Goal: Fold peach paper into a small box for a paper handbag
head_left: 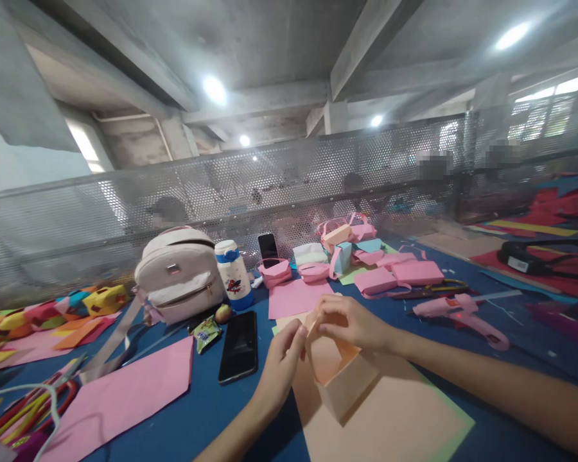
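Note:
A small peach paper basket (pixel 349 388) with open sides and a looped strip handle stands tilted over peach paper sheets (pixel 390 427). My left hand (pixel 282 359) pinches the basket's strip at its left side between thumb and fingers. From above, my right hand (pixel 349 321) closes on the same strip near its top, fingertips bent inward. Part of the strip is hidden behind my fingers. To the right of my right hand lies a pink glue gun (pixel 462 314) with a small red light. A black phone (pixel 238 346) rests left of my left hand.
Several pink paper bags (pixel 417 271) sit behind the hands. A white backpack (pixel 180 276) and a bottle (pixel 234 276) stand at the back left. Pink sheets (pixel 139 398) and scissors (pixel 70 394) lie on the left. A perforated metal screen (pixel 289 186) runs behind the blue table.

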A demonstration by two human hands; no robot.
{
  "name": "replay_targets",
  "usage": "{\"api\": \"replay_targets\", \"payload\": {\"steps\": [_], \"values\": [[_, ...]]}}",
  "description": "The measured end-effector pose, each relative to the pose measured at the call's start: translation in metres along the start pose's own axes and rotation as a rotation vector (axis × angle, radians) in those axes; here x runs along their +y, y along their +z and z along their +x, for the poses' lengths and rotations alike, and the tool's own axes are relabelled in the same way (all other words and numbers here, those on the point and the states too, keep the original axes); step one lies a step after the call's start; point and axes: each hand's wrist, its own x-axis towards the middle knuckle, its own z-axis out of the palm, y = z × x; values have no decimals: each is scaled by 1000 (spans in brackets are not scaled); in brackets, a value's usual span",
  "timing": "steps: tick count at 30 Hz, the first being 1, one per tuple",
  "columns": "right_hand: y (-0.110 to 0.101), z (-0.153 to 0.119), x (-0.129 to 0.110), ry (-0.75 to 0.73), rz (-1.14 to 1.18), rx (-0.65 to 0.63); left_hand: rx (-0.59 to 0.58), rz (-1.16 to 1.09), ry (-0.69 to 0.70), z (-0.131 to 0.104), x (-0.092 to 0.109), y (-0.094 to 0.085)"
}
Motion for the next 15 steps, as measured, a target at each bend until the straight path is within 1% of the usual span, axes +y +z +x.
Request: {"api": "replay_targets", "payload": {"steps": [3,9,15], "values": [[0,-1,1,6,-7,-1,-21,-2,-15,-1,-2,2],[1,-1,0,12,-2,-8,-35,3,3,1,-7,1],[0,0,3,-12,3,-14,-77,121,40,2,-2,-4]]}}
